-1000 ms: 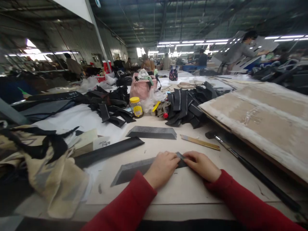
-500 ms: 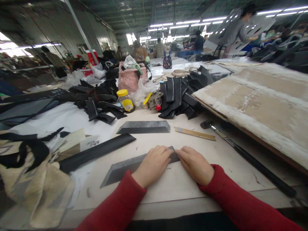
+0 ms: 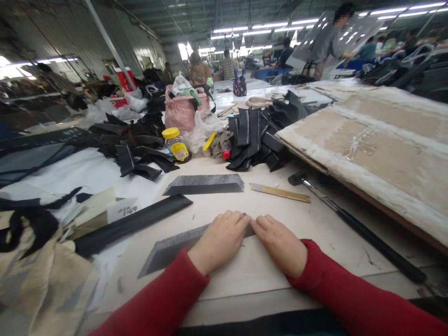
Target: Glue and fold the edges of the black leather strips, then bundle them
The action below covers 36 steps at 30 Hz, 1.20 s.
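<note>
A long grey strip of stiff material [image 3: 168, 248] lies flat on the worktable [image 3: 266, 275] in front of me. My left hand [image 3: 219, 242] rests on its right end with the fingers curled and pressed down. My right hand [image 3: 280, 243] meets it from the right, fingertips pinching the strip's end. Both sleeves are red. The strip's right tip is hidden under my fingers.
A second grey strip [image 3: 205, 185], a black strip [image 3: 129, 224], a wooden ruler [image 3: 280, 192] and a hammer [image 3: 353, 228] lie beyond my hands. Black piece piles [image 3: 255, 137], a yellow-lidded jar [image 3: 175, 143], a pink bag [image 3: 182, 112] and a large board [image 3: 371, 149] crowd the back. Other people work farther off.
My hands stay pressed on the strip's right end. The view has drifted, so everything sits a little lower left in the picture.
</note>
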### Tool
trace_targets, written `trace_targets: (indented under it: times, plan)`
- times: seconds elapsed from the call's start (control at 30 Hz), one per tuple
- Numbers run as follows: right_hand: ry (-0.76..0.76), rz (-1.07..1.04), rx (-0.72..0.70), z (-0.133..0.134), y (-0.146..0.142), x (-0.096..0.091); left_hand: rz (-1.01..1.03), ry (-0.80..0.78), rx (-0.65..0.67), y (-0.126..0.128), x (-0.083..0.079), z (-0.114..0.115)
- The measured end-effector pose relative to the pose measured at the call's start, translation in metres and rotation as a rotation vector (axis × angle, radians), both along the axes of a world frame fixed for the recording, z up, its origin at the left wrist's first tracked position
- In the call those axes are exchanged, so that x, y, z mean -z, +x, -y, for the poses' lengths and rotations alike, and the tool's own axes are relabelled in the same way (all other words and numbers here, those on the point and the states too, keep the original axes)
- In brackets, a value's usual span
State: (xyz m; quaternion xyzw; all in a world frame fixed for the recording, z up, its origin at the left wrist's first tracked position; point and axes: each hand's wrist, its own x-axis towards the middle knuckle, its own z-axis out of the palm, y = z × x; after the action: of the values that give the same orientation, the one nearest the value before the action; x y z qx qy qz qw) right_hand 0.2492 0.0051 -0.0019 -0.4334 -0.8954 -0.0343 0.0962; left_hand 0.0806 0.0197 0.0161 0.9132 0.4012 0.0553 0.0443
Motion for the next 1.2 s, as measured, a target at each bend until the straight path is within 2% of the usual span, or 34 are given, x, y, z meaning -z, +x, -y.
trace_targets:
  times: [0.23, 0.5, 0.7, 0.9, 0.97, 1.07, 1.2]
  plan:
    - [-0.06, -0.143, 0.01, 0.007, 0.018, 0.002, -0.086, 0.039, 0.052, 0.001, -0.004, -0.002]
    - [0.01, 0.055, 0.017, 0.011, 0.007, -0.006, -0.152, 0.097, 0.121, 0.001, -0.008, -0.004]
    - [0.011, 0.095, 0.036, 0.019, 0.011, -0.006, -0.232, 0.165, 0.214, 0.004, -0.014, -0.006]
    - [0.034, 0.102, 0.045, 0.027, 0.015, -0.003, -0.174, 0.145, 0.173, 0.001, -0.012, -0.01]
    - [-0.021, 0.087, 0.059, 0.026, 0.016, -0.006, -0.145, 0.111, 0.151, 0.0, -0.013, -0.011]
    - [-0.198, 0.011, 0.069, 0.018, 0.022, -0.014, -0.071, 0.035, 0.102, -0.004, -0.013, -0.014]
    - [-0.501, -0.254, 0.089, -0.006, 0.028, -0.024, 0.065, -0.051, 0.034, -0.009, -0.005, -0.015]
